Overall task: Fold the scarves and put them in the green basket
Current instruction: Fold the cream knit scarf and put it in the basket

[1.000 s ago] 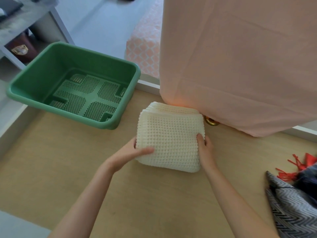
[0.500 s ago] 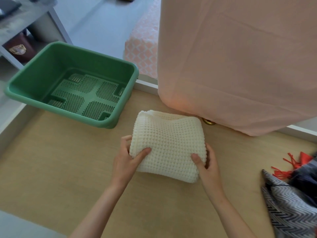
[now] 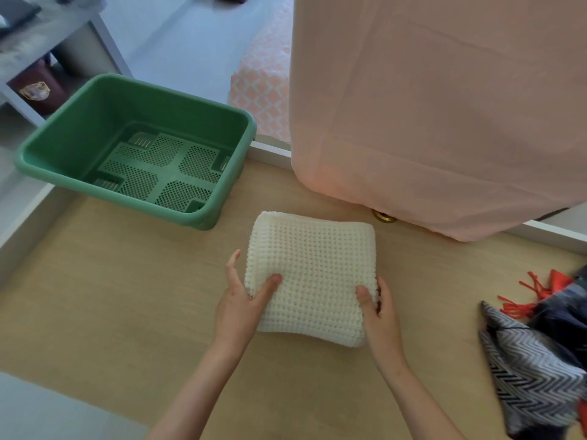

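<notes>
A folded cream knitted scarf [image 3: 313, 274] sits in the middle of the wooden table [image 3: 111, 300]. My left hand [image 3: 243, 304] grips its left side, thumb on top and fingers under. My right hand [image 3: 378, 308] grips its right side the same way. The scarf bows upward between the two hands. The green basket [image 3: 79, 128] stands to the upper left, nothing in it, its near right corner a short way from the scarf. More scarves lie heaped at the right edge: a grey zigzag one [image 3: 533, 376], a dark one and a red fringed one [image 3: 536, 296].
A pink cloth [image 3: 438, 106] hangs over the table's far side, just behind the scarf. A small brass object [image 3: 384, 216] peeks out under it. A shelf unit [image 3: 38, 58] stands at the far left beyond the basket.
Both hands have slid under the scarf's sides and closed on it. The scarf now bulges up instead of lying flat and has come slightly toward me.
</notes>
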The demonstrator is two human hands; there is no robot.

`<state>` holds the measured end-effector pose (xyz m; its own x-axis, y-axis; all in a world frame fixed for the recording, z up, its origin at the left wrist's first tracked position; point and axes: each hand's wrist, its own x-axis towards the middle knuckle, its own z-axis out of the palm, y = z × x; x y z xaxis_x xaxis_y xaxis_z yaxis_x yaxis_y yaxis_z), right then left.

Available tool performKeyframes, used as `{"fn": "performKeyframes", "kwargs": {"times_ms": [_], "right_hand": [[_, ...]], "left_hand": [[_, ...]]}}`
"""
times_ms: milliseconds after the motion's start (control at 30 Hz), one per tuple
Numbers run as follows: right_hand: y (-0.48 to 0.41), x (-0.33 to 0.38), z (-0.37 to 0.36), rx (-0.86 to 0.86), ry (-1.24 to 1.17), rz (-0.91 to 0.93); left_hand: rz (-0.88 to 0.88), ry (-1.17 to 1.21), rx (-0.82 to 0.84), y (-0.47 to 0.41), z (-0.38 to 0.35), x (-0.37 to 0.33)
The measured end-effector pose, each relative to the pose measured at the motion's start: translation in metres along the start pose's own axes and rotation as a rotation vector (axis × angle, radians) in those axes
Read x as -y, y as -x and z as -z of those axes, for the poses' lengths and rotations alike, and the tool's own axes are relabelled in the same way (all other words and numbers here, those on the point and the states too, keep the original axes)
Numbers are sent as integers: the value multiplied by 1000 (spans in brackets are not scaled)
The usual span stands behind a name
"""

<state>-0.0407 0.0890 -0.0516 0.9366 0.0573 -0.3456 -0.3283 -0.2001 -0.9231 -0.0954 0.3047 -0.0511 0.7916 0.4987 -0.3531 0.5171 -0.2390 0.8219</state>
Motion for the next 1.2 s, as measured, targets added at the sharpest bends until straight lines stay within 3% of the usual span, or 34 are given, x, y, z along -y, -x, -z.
{"fn": "performKeyframes", "kwargs": {"times_ms": [67,167,300,600,733,867,1033,1200], "right_hand": [[1,-9,3,51,29,-90],[-5,-5,9,70,125,-82],[-17,10,3,170,-66,-224],[-18,9,-3,185,-193,-428],[-5,14,-3,200,-208,-497],[15,42,-5,140,-219,-387],[39,105,-24,172,-241,-217],[43,176,-78,235,-278,8]], "left_hand": [[72,32,73,3,1,8],[-15,42,62,-2,5,12],[72,287,281,-21,9,3],[238,429,531,-30,21,-1],[260,493,437,-7,21,-1],[277,564,372,17,32,-14],[103,634,334,40,89,-51],[-79,652,119,32,165,-85]]}}
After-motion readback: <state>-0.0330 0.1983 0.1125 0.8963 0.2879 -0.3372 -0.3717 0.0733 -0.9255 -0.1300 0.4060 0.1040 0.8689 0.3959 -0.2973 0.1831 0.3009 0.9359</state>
